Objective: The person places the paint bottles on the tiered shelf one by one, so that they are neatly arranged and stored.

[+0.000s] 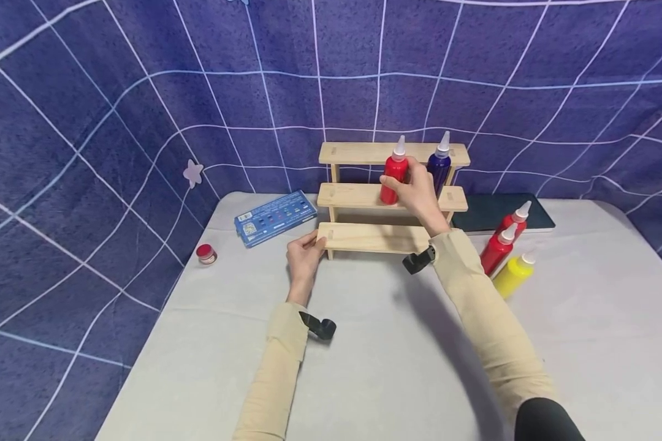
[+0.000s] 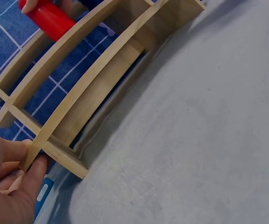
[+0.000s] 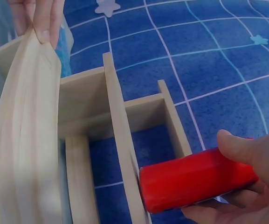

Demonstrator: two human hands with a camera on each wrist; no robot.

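My right hand [image 1: 423, 195] grips a red squeeze bottle [image 1: 391, 191] with a white pointed nozzle, thumb on one side and fingers on the other. The bottle stands upright, its base right at the middle board of a three-tier wooden rack [image 1: 372, 237]; the right wrist view shows the red bottle [image 3: 181, 183] with its bottom against that board. With the left hand [image 1: 303, 260] I pinch the left end of the rack's lowest board, clearly seen in the left wrist view. Just right of the held bottle, a dark blue bottle [image 1: 438, 165] stands on the rack, partly hidden by my right hand.
Two more red bottles [image 1: 496, 252] and a yellow bottle [image 1: 512, 277] stand on the table right of the rack, beside my right sleeve. Behind them lies a dark flat board [image 1: 493, 211]. Left of the rack are a blue box [image 1: 276, 219] and a small red-lidded jar [image 1: 206, 253].
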